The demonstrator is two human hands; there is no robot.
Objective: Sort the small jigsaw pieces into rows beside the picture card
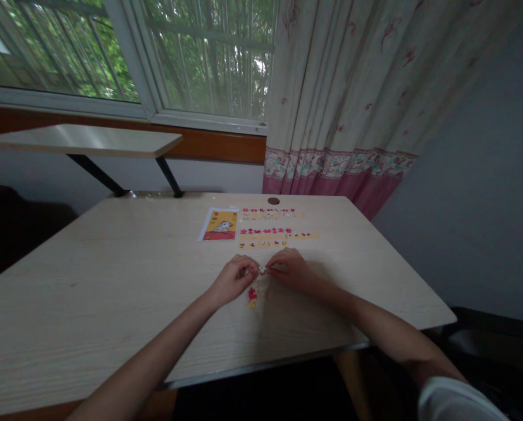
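Observation:
My left hand [233, 279] and my right hand [291, 270] meet over the middle of the table, fingertips pinched on either side of a small whitish jigsaw puzzle piece [262, 270]. Whether it is a single piece or two joined ones is too small to tell. Just below, towards me, lies a little cluster of red and yellow puzzle pieces [252, 295]. Beyond my hands, red pieces [265, 231] and yellow pieces [265, 238] are laid out in rows. A picture sheet [221, 225] with a white animal on yellow and red lies left of those rows.
The pale wooden table [125, 292] has a round dark cable hole [273, 201] near its back edge. A raised shelf [112, 140] on black legs stands at the back left. Behind the table hang a floral curtain [331, 117] and a barred window [209, 58].

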